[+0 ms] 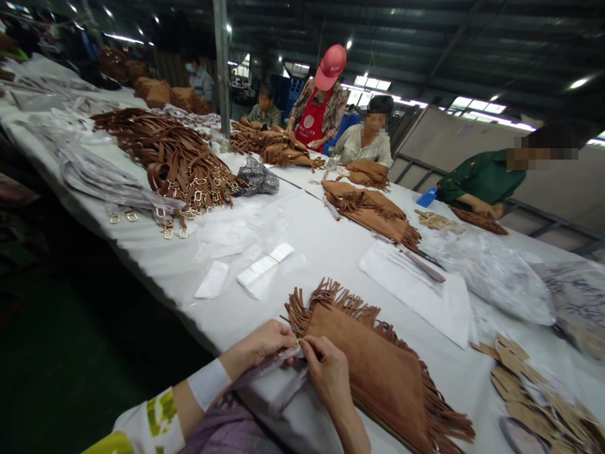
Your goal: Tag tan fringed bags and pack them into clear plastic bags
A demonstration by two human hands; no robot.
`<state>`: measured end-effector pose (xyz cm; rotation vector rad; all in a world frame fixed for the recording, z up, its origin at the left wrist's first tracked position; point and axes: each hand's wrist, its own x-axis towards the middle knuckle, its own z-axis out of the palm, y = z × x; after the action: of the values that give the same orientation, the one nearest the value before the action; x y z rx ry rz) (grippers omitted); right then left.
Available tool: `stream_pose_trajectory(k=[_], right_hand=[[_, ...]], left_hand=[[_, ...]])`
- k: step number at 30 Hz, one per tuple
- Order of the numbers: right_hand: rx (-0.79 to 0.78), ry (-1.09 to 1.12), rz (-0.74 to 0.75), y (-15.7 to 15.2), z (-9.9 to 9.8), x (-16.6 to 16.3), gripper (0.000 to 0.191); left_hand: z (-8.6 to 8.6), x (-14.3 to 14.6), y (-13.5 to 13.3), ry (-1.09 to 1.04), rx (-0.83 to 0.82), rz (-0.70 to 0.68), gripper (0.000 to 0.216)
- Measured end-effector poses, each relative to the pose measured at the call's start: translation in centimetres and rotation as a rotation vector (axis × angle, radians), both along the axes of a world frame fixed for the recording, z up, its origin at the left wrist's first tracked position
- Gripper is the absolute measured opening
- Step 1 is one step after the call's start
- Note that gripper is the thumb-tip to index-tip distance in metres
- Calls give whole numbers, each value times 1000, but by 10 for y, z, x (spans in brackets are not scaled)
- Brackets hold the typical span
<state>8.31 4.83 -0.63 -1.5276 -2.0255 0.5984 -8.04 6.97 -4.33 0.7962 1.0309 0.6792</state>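
Note:
A brown suede-like bag [368, 359] with long fringe lies at the table's front edge. At its near left corner, my left hand [271, 340] and my right hand [328, 366] meet with fingertips pinched. Between them shows a small gold-coloured metal fitting [299, 341], partly covered by the fingers. Below the hands hangs a strap [286, 388] in clear plastic wrapping. Whether the fitting is joined to the bag cannot be made out.
Brown straps with gold buckles [179, 157] are heaped at the left. White packets [265, 265] lie ahead, beside a white sheet [416, 290]. Cardboard tags [534, 384] and clear plastic bags [496, 271] are at the right. Several people work across the table among other fringed bags [373, 208].

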Motion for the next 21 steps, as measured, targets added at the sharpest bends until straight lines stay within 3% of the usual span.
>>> stream_pose_trajectory(k=[3,6,9,13,16,21], right_hand=[[27,40,-2,3,3,4,31],[26,61,29,9,11,6,30],[-38,100,88,17,20,1,25],[-132,207,58,23,24,-6,24],[-197,274,27,25,18,-6,30],[-293,382,-57,25,6,-2,41]], left_hand=[[1,0,5,68,123,135,28],[13,-2,14,66,243,247,27],[31,-3,22,8,311,250,29],[46,2,28,-80,336,225,33],[42,5,29,-115,279,244,38],[18,6,17,-70,189,269,41]])
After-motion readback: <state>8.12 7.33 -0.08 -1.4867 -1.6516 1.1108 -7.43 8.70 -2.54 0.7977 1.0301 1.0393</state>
